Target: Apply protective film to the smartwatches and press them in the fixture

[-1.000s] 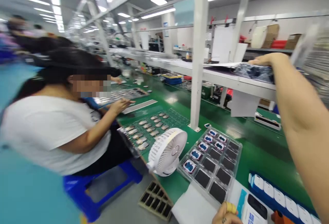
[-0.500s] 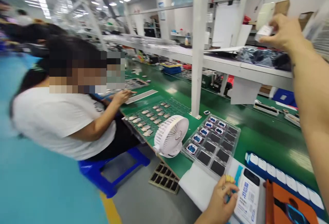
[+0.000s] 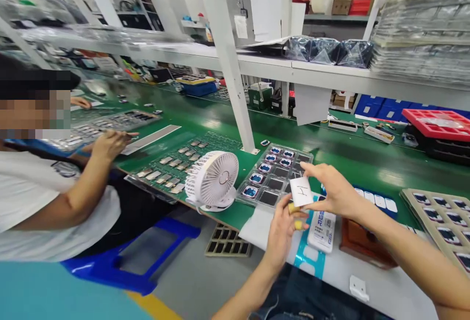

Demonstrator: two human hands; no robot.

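Observation:
My right hand (image 3: pixel 336 188) pinches a small white box (image 3: pixel 301 192) with a dark handwritten mark between thumb and finger. Just below its lower left corner is my left hand (image 3: pixel 281 234), yellow finger cots on two fingers, fingers apart and slightly bent; whether a fingertip touches the box I cannot tell. Behind both hands sits a clear tray (image 3: pixel 275 183) with blue-faced square parts in some pockets. Under my hands lie a white pack with blue lettering (image 3: pixel 322 232) and a cut-out blue film (image 3: pixel 310 260). A brown case (image 3: pixel 367 246) stands to the right.
A white fan (image 3: pixel 216 178) stands left of the tray. Beyond it a co-worker's hand (image 3: pixel 110 146) is over the bench. A white post (image 3: pixel 233 65) rises behind the tray to a shelf (image 3: pixel 330 74). Another parts tray (image 3: pixel 414 202) lies far right, near a red tray (image 3: pixel 440 124).
My right hand has come down from above the shelf with the white box to my left hand. My left hand has risen off the pack and film. The view has turned right.

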